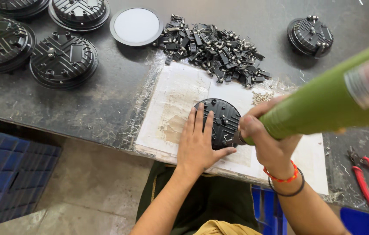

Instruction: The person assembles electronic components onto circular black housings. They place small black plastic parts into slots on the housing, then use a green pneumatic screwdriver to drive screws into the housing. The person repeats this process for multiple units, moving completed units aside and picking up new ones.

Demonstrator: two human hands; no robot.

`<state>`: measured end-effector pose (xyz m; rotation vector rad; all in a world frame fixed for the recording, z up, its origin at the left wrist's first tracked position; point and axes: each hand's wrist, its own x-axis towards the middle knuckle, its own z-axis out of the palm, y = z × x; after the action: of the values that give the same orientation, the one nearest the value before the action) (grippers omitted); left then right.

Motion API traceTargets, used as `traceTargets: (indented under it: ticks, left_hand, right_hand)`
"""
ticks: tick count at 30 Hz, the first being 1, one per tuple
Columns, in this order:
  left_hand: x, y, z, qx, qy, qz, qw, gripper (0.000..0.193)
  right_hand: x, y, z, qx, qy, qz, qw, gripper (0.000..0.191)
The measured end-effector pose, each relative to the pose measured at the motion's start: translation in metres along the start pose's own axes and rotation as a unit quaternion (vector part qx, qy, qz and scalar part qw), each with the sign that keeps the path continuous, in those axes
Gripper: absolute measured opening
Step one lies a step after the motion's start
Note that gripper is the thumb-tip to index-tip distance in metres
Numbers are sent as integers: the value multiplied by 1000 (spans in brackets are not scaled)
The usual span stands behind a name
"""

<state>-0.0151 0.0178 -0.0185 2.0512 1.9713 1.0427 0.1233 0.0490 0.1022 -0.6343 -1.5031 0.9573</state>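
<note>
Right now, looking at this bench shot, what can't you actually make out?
- Tip of the green driver: hidden in the head view behind the right hand, so its contact with the round black housing is unseen.
- Housing's near-left part: covered by the left hand.
- Driver's rear end: cut off by the right edge.
- Small screws: too small to count.
- Red pliers: jaws blurred.

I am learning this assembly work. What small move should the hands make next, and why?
Probably press the green cylindrical power screwdriver straight down: its tip sits at the edge of the round black ribbed metal housing, the right hand grips it, and the left hand lies flat, steadying the housing.
</note>
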Motion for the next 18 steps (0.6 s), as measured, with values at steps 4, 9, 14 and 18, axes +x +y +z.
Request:
traceTargets:
  ticks: [4,9,14,18]
  left_hand:
    - [2,0,2,4,-10,-6,1000,120]
    - [-3,-2,6,3,8,11,1000,115]
    - [-18,14,13,42,46,66,996,77]
    - [-40,43,18,-11,72,42,996,61]
  right_hand:
    - [-1,2,-4,-86,-8,-10,996,23]
    - [5,6,-6,-7,-14,14,1000,22]
    - [20,-13,-17,104,-42,30,993,18]
    - [19,-25,-35,176,-28,-5,984,39]
